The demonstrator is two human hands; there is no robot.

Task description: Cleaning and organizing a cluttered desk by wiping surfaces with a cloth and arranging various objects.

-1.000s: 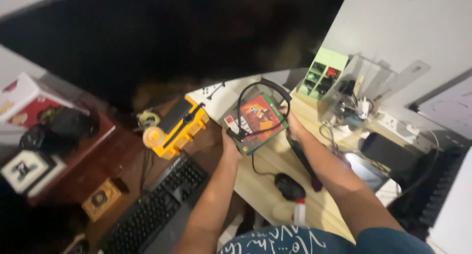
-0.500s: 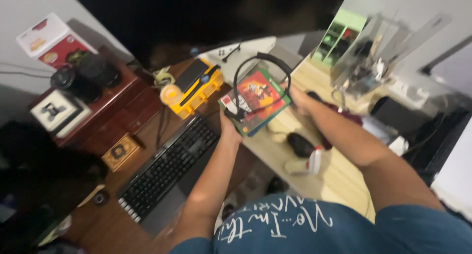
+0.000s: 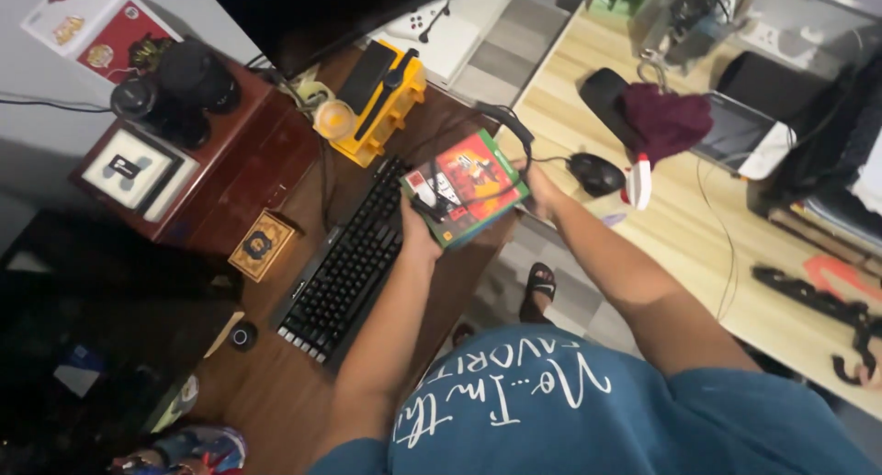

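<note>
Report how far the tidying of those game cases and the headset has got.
Done: the stack of green-edged game cases with the black wired headset lying on it is off the desks, lifted clear. In hand: left hand and right hand grip opposite edges, above the black keyboard. Left: the stack has not been set down anywhere; the headset cable trails loose.

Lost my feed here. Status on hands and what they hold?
Left hand and right hand both grip the stack of game cases. Black headset lies on top. Stack held above the keyboard, nothing between.
</note>
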